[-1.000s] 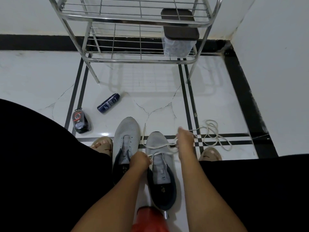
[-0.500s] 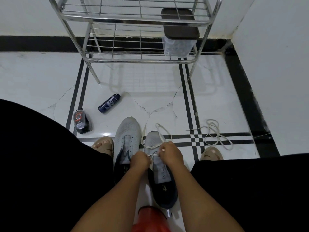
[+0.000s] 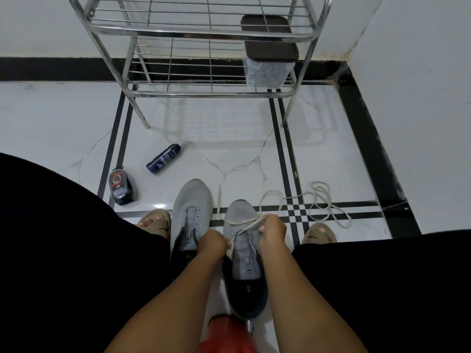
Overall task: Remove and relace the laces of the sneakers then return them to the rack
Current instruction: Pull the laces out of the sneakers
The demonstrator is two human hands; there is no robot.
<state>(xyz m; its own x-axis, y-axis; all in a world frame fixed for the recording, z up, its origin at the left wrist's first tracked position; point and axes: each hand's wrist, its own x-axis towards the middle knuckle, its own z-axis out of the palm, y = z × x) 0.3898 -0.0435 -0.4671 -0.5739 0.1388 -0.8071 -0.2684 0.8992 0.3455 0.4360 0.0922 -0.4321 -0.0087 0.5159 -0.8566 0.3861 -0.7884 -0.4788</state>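
On the floor before the rack (image 3: pixel 204 29), the right sneaker (image 3: pixel 243 250) lies toe-away, its lace (image 3: pixel 244 221) pinched by right hand (image 3: pixel 272 230) fingers and pulled across the eyelets, eyelet edge gripped by left hand (image 3: pixel 212 242); spare lace (image 3: pixel 323 202) lies right.

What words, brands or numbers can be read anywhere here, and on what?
Blue tube lying on the floor: white print, too blurred to read.
Black bottle by the person's left foot: a red ring and small white print, unreadable.
Right sneaker: small pale marks on the tongue and the insole, no legible letters.
Nothing else carries text.
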